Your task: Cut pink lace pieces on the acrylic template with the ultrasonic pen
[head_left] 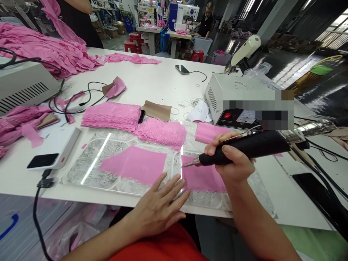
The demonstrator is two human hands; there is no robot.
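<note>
My right hand (233, 159) is wrapped round a black handheld tool with a pointed metal tip (244, 146). Its tip points left, at the left edge of a pink fabric piece (203, 177); whether they touch I cannot tell. My left hand (163, 203) lies with fingers spread at the front edge of a clear patterned template board (125, 185), close to a second pink fabric piece (136, 163). Behind these sit one stack of pink lace pieces (114, 115) and another pink lace stack (163, 132). A folded pink piece (209, 132) lies beyond my right hand.
A white control box (239, 88) stands at the back right, with cables nearby. On the left are a white power bank (59, 152), a grey vented box (24, 87) and a heap of pink fabric (40, 47). A phone (182, 69) lies farther back. People are beyond the table.
</note>
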